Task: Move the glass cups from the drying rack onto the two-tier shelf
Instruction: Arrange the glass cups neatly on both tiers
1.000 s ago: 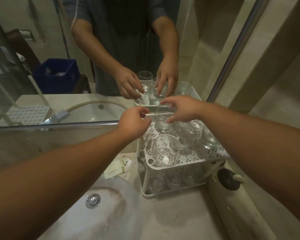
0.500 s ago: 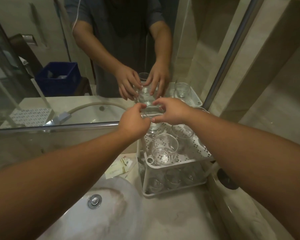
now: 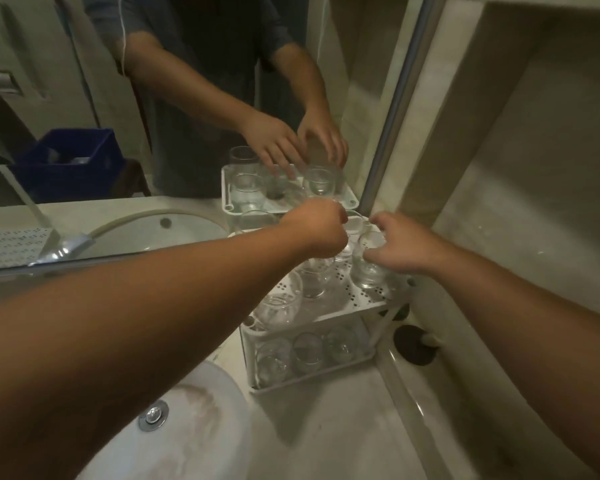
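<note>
Two hands work at the back of the top tier of the white two-tier shelf (image 3: 361,308), which stands on the pale desk (image 3: 326,427) against a mirror (image 3: 84,133), just beside the sink (image 3: 187,438). The right hand (image 3: 404,249) curls its fingers round the rim and upper wall of a glass cup (image 3: 366,268) that stands upright at the tier's right rear, near the edge; gripping high probably keeps the base free to settle on the perforated tray. The left hand (image 3: 317,230) is curled above the middle of the tier with its fingertips turned away from the camera (whether it pinches a cup rim beneath it I cannot tell). More cups (image 3: 314,277) stand on the top tier in front of the hands, one at the front-left corner (image 3: 278,306), and a row of three (image 3: 307,351) fills the lower tier. No drying rack shows clearly here. Judging by the crowding, the task looks well along, with cups packed close to fit them all.
</note>
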Motion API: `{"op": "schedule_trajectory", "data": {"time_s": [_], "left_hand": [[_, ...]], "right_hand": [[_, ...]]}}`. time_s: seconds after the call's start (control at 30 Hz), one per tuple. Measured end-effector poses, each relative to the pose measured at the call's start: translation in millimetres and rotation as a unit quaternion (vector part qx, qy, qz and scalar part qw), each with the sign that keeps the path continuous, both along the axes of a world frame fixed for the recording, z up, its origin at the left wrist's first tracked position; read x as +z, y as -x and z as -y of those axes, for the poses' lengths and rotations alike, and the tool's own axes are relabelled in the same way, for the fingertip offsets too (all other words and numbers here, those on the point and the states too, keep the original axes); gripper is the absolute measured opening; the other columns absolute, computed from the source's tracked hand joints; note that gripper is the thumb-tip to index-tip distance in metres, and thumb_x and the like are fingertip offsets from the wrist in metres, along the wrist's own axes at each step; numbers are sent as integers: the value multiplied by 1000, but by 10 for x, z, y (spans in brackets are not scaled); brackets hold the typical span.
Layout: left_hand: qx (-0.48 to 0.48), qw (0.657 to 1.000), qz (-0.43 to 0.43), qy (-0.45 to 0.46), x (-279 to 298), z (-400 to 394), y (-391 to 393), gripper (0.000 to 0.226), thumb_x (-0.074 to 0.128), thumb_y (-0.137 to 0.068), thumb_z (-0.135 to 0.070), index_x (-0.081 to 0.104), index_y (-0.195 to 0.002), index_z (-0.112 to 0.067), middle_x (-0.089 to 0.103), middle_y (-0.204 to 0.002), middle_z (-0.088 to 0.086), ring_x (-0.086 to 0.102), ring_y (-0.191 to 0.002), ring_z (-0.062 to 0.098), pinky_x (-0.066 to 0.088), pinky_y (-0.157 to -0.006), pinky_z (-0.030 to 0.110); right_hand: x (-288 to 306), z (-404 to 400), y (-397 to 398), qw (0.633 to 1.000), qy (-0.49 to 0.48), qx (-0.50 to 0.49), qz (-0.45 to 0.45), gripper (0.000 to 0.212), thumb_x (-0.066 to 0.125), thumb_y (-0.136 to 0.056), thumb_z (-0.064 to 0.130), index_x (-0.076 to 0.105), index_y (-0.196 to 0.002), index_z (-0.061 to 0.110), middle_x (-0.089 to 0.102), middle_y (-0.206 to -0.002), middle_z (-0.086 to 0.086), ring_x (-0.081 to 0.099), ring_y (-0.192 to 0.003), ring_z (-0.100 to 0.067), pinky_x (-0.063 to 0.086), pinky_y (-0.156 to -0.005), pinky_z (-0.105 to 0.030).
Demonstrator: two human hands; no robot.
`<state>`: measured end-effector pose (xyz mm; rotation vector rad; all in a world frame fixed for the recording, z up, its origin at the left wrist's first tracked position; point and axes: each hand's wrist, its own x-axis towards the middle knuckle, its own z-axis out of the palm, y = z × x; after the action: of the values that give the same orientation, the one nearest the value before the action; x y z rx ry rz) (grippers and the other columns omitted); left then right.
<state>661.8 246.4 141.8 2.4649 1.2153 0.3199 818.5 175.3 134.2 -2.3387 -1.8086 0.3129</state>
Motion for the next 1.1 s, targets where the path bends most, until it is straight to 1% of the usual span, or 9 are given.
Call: {"op": "schedule_trajectory", "data": {"time_s": [0.07, 0.13, 0.27, 0.4, 0.63, 0.8, 0.93, 1.03, 1.1], "left_hand": [[-31, 998, -61, 5, -35, -21, -106, 44, 52, -94, -19, 59, -137, -25, 58, -140, 3, 57, -121, 21, 50, -94, 31], [-46, 993, -105, 0, -70, -56, -176, 41, 49, -97, -22, 59, -136, -23, 59, -137, 4, 57, -120, 23, 50, -96, 34], [-51, 987, -152, -22, -146, -126, -215, 38, 48, -97, -30, 56, -132, -20, 61, -116, 6, 56, -96, 24, 45, -73, 34], [-37, 988, -147, -26, -212, -165, -162, 43, 54, -95, -44, 54, -131, -21, 56, -105, 1, 53, -88, 22, 40, -67, 33], [-9, 990, -139, -8, -238, -236, -57, 39, 53, -91, -58, 59, -93, -19, 58, -82, -4, 59, -78, 17, 43, -60, 30], [0, 990, -138, 1, -218, -221, -31, 31, 57, -87, -41, 59, -72, -15, 60, -73, 1, 56, -65, 15, 38, -50, 27], [-10, 991, -135, 6, -207, -201, -18, 26, 58, -87, -37, 64, -82, -12, 62, -78, 2, 58, -70, 15, 44, -54, 28], [-13, 992, -125, 12, -215, -212, -9, 29, 59, -89, -36, 69, -98, -11, 68, -92, 3, 64, -83, 18, 57, -70, 33], [-16, 993, -119, 10, -214, -223, -3, 30, 60, -90, -36, 71, -101, -11, 69, -96, 4, 65, -86, 19, 59, -75, 35]], "right_hand": [[-61, 54, 2, 1000, 30, 5, -6, 86, 71, -74, 45, 36, -148, 18, 46, -144, -8, 51, -124, -25, 47, -94, -35], [-117, 85, 18, 999, 35, 18, -14, 90, 73, -73, 44, 33, -149, 19, 44, -145, -8, 50, -125, -25, 48, -97, -38], [-155, 104, 1, 1000, 7, 3, -10, 84, 71, -79, 30, 29, -151, 20, 39, -149, -7, 46, -130, -25, 44, -97, -33], [-170, 52, -30, 1000, 12, -6, -22, 86, 72, -78, 25, 28, -152, 22, 37, -150, -5, 46, -130, -23, 44, -90, -29], [-221, -81, -155, 998, -21, -29, -47, 85, 77, -78, 27, 32, -149, 25, 39, -150, -4, 47, -129, -23, 39, -88, -27], [-241, -194, -266, 996, -40, -36, -71, 79, 79, -79, 25, 38, -146, 29, 41, -148, -7, 49, -127, -25, 37, -86, -25], [-262, -283, -262, 996, -60, -36, -56, 73, 78, -81, 23, 42, -144, 26, 44, -145, -7, 49, -126, -24, 36, -87, -25], [-284, -334, -242, 995, -71, -44, -56, 72, 77, -82, 24, 41, -145, 23, 46, -144, -7, 51, -123, -24, 36, -84, -25], [-291, -367, -236, 994, -77, -48, -62, 73, 77, -82, 25, 41, -145, 22, 47, -144, -7, 53, -122, -25, 36, -82, -25]]}}
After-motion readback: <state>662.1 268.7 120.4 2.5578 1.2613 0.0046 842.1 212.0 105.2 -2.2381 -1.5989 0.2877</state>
